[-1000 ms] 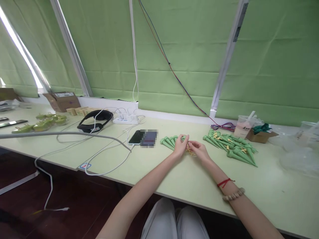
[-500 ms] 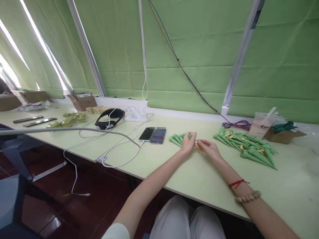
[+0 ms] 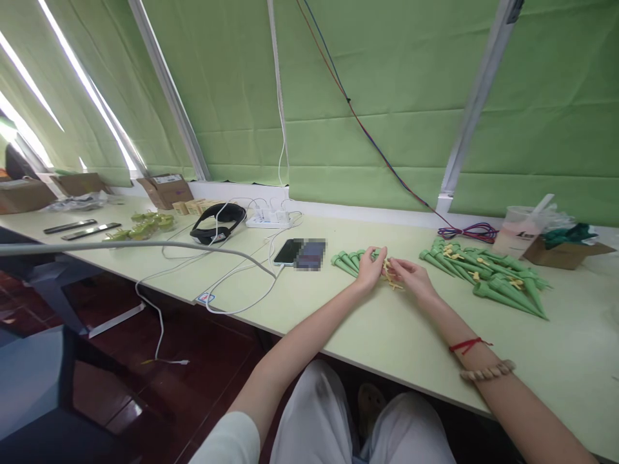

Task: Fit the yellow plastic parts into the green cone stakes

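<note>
My left hand point(image 3: 370, 269) and my right hand point(image 3: 414, 278) meet above the table, fingers closed in a pinch. Between them is a small, thin yellow plastic piece point(image 3: 394, 284) with branching ends, part of it hidden by the fingers. Just behind and left of my left hand lies a row of green plastic spikes point(image 3: 344, 263), pointed and with a wider capped end; the hand covers some of them. To the right of my right hand spreads a larger pile of green spikes point(image 3: 507, 298) with several small yellow pieces point(image 3: 516, 283) among them.
A phone point(image 3: 288, 252) on a white cable lies left of my hands. Beyond it are a power strip point(image 3: 267, 220), a black headset point(image 3: 218, 223) and clear-green parts point(image 3: 145, 225). At right stand a drink cup point(image 3: 517, 232), a small carton point(image 3: 556, 252) and bundled wires point(image 3: 468, 232).
The view has shifted slightly, showing more of my legs and a shoe. Both hands stay together at the yellow piece, with only small finger movement.
</note>
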### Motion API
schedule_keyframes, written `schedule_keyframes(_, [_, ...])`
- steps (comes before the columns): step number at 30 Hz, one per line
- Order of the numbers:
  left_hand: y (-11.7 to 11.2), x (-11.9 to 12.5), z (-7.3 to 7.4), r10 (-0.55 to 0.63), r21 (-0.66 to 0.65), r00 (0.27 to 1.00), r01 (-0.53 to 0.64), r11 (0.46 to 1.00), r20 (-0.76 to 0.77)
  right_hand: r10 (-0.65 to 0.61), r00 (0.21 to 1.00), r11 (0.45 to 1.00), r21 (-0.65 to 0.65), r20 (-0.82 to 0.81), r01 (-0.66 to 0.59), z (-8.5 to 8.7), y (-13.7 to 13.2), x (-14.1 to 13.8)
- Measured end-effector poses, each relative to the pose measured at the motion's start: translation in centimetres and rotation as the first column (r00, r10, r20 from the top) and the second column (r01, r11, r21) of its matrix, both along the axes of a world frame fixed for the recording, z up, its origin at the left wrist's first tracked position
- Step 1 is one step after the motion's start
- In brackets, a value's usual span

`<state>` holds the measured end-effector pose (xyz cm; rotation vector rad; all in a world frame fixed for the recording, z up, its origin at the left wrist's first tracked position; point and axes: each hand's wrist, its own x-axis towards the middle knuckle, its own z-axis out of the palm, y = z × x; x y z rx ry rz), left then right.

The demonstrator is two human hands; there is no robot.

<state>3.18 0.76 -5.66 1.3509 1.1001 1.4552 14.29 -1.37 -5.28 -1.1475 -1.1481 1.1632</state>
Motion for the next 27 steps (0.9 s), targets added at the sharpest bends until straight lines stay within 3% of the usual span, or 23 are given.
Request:
schedule_keyframes(5, [-0.3, 0.0, 0.1, 0.009, -0.018, 1.000, -0.009, 1.000, -0.006, -0.013, 0.999, 0.997, 0.071, 0.046, 0.009, -0.2, 0.1, 0.1])
schedule_keyframes(11, [-0.2, -0.1, 0.2, -0.003, -0.058, 1.000, 0.004, 0.998, 0.011, 0.079, 0.997, 0.997, -0.008, 0.021, -0.079, -0.5, 0.0, 0.1])
schedule_keyframes(15, [0.3, -0.6, 0.4, 0.032, -0.071, 0.999, -0.031, 0.997, 0.016, -0.009, 0.998, 0.999, 0.039, 0.069, 0.007, -0.6, 0.3, 0.3])
schedule_keyframes(18, [0.5, -1.0, 0.7, 0.090, -0.126, 0.995, -0.084, 0.989, 0.048, -0.080, 0.978, 0.992, 0.108, 0.193, 0.060, -0.8, 0.6, 0.8])
schedule_keyframes(20, [0.5, -1.1, 0.7, 0.101, -0.153, 0.993, -0.090, 0.984, 0.066, -0.155, 0.912, 0.980, 0.176, 0.380, 0.094, -1.0, 0.8, 1.3])
schedule_keyframes(24, [0.3, -0.9, 0.7, 0.049, -0.141, 0.997, -0.040, 0.989, 0.061, -0.296, 0.604, 0.952, 0.281, 0.740, 0.123, -1.7, 1.0, 2.1])
schedule_keyframes(26, [0.2, -0.8, 0.7, 0.038, -0.131, 0.998, -0.032, 0.991, 0.042, -0.279, 0.536, 0.957, 0.278, 0.797, 0.086, -1.9, 1.0, 2.3])
schedule_keyframes(27, [0.1, -0.8, 0.7, 0.037, -0.127, 0.999, -0.033, 0.991, 0.035, -0.284, 0.544, 0.953, 0.295, 0.790, 0.070, -1.9, 1.1, 2.2])
